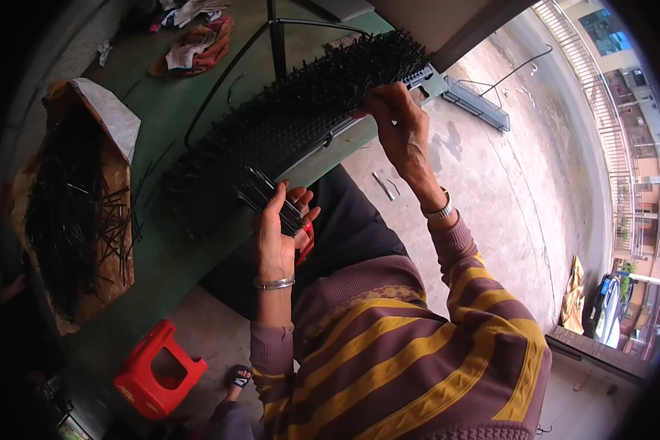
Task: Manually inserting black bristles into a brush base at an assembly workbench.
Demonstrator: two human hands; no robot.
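Two hands (pixel 273 242) (pixel 405 136), left holding strips (pixel 255 189), right at panel (pixel 279 143)

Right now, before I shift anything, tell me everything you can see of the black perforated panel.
The black perforated panel looks like plastic: long, with a grid of small holes bare along its near side and dense, spiky black tufts along its far side. It lies on the green tabletop, slanting from lower left to upper right. The right hand is at its near edge, toward the right end; whether the fingertips touch it is unclear. Its lower-left end fades into shadow.
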